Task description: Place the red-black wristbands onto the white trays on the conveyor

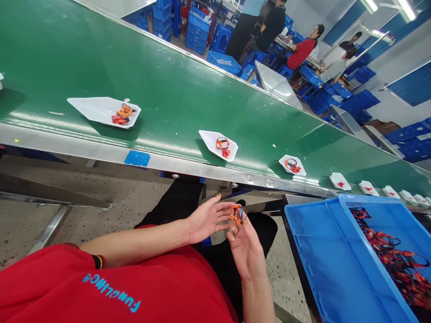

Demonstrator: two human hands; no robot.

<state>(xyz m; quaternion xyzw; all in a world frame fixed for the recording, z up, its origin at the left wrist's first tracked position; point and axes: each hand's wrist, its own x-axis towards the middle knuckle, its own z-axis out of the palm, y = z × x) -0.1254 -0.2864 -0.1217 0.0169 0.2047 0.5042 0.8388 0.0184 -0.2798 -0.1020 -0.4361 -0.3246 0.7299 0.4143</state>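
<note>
My right hand (247, 249) is raised over my lap, its fingers pinching a small looped orange-and-black band (236, 215). What kind of thing the band is, perhaps a cord or bracelet, is too small to tell. Beside it, my left hand (207, 220) has its fingers stretched out toward the band; whether the fingertips touch it I cannot tell. In front of me, on the green belt (161, 98), a white pointed tray (210, 139) holds a similar orange-and-black loop and a red piece.
A blue bin (323, 242) at my right holds many tangled orange, red and black bands (397, 255). Several white trays stand in a row along the belt, one larger-looking tray (90, 106) at left. The belt's metal edge (188, 169) runs before my knees. Other people work far behind.
</note>
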